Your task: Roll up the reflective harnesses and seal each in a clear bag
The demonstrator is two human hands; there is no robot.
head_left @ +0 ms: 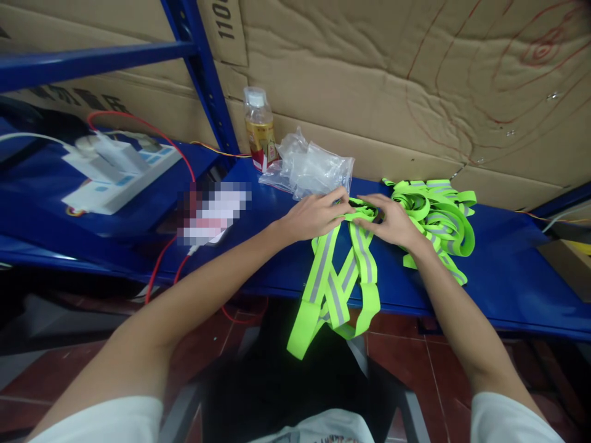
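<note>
A neon-green reflective strap vest [339, 280] with grey bands lies over the front edge of the blue shelf [508, 277], its loops hanging down toward my lap. My left hand [316, 215] pinches its upper end from the left. My right hand [392, 221] grips the same upper end from the right, fingers curled on the straps. The two hands almost meet over the top of the vest. A pile of more neon-green straps [438, 212] lies just right of my right hand.
Crumpled clear plastic bags [309, 166] sit behind my left hand, next to a bottle with amber liquid [260, 132]. A white power strip with plugs [115, 172] and red wires [159, 258] lie at left. Cardboard [392, 80] backs the shelf; a blue upright [203, 74] rises at left.
</note>
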